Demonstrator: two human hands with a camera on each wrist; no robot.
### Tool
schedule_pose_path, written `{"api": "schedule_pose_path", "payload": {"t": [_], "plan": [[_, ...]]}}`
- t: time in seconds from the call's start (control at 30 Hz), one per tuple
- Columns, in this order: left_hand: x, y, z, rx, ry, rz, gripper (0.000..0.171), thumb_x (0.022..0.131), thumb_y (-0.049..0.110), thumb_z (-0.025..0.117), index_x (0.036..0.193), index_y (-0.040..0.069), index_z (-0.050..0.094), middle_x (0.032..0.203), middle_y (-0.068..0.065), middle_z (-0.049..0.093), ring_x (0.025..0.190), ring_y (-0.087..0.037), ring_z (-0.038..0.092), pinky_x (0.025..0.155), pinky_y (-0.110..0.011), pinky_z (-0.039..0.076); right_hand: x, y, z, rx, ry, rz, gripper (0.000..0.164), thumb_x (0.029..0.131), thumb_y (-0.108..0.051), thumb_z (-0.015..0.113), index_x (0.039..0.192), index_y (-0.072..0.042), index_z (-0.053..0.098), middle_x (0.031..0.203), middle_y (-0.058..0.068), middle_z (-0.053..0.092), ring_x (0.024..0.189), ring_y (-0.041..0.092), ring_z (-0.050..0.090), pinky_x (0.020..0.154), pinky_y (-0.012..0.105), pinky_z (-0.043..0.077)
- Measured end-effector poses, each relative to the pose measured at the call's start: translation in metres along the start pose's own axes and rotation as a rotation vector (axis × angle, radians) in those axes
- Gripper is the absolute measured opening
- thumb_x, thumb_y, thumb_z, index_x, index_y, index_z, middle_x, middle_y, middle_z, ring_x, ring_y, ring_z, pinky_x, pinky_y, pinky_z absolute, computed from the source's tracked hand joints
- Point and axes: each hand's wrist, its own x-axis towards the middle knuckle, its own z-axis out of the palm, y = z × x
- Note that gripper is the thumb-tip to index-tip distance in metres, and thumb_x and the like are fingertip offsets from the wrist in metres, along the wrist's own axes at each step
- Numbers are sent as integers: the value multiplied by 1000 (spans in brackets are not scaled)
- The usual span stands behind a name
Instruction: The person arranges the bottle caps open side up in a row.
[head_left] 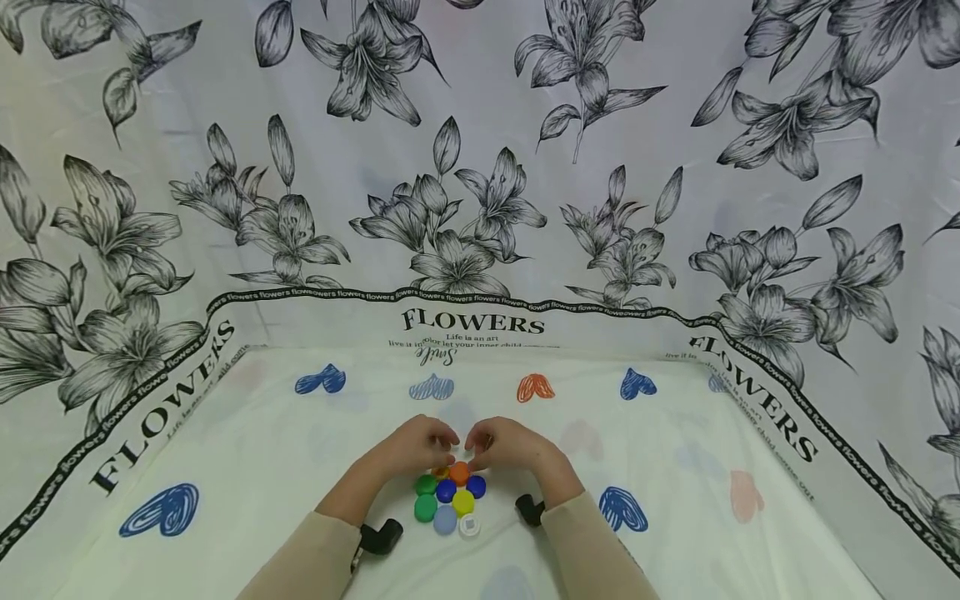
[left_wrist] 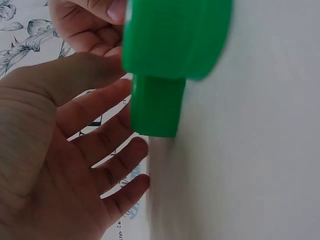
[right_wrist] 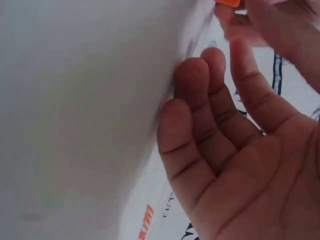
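My left hand (head_left: 417, 446) is at the back left of a cluster of small round plastic caps, fingers loosely bent. Its fingertips come close to a yellow-orange cap (head_left: 441, 472). On the other side, my right hand (head_left: 512, 446) faces it, thumb near an orange cap (head_left: 459, 473); I cannot tell whether they touch. Green plastic pieces (left_wrist: 175, 45) hide the left thumb tip in the left wrist view. The right wrist view shows loosely curved right fingers (right_wrist: 182, 135) and a sliver of orange (right_wrist: 228, 2) at the top.
Toward me lie dark blue caps (head_left: 446, 490), green caps (head_left: 425, 507), a yellow cap (head_left: 463, 502), a light blue cap (head_left: 445, 520) and a white cap (head_left: 469, 525) with a square mark. The pale printed cloth (head_left: 247, 467) rises into a flowered backdrop (head_left: 457, 225).
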Motion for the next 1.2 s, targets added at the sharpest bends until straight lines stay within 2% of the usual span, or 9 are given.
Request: {"api": "schedule_pose_path", "payload": {"t": [0.17, 0.3, 0.43, 0.6, 0.87, 1.07, 1.2], "plan": [[-4, 3, 0, 20, -73, 19, 18, 84, 13, 81, 102, 14, 75, 83, 4, 64, 79, -18, 57, 71, -33, 50, -2, -4, 4, -59, -25, 6, 11, 85, -20, 81, 90, -19, 72, 80, -2, 63, 79, 15, 56, 74, 34, 45], [-8, 10, 3, 69, -84, 15, 17, 82, 17, 83, 97, 17, 75, 85, 5, 63, 81, -18, 56, 73, -35, 50, -4, -10, 9, -111, -20, 38, 12, 83, -19, 81, 87, -19, 70, 81, -2, 63, 78, 15, 56, 74, 34, 45], [-11, 14, 8, 76, -58, -9, 15, 80, 14, 84, 92, 16, 74, 87, 2, 62, 82, -21, 55, 73, -39, 50, -6, -17, 15, -153, 1, 75, 19, 79, -22, 86, 83, -17, 68, 78, -2, 62, 75, 16, 56, 71, 34, 46], [-11, 12, 10, 69, -31, -46, 16, 79, 13, 85, 91, 16, 75, 91, -2, 57, 87, -22, 51, 73, -38, 47, -7, -25, 22, -221, 55, 106, 27, 75, -27, 90, 80, -15, 67, 75, -3, 62, 72, 17, 55, 67, 32, 46], [-11, 12, 8, 9, -34, -27, 16, 79, 11, 85, 93, 12, 77, 94, -2, 61, 84, -22, 56, 73, -38, 50, -7, -30, 23, -325, 100, 110, 28, 74, -30, 92, 81, -16, 68, 74, -5, 60, 70, 15, 54, 65, 30, 46], [-12, 12, 6, 116, 16, 20, 15, 80, 23, 86, 93, 15, 80, 90, 4, 60, 92, -22, 47, 78, -41, 42, -6, -28, 21, -330, 105, 70, 25, 74, -30, 91, 85, -16, 73, 73, -8, 60, 69, 14, 55, 65, 29, 47], [-13, 12, 5, 173, 52, 44, 16, 84, 28, 84, 96, 17, 83, 86, 10, 61, 94, -20, 45, 86, -50, 35, -6, -25, 20, -294, 109, 56, 22, 77, -28, 90, 89, -16, 75, 75, -9, 61, 71, 14, 56, 68, 30, 48]]}}
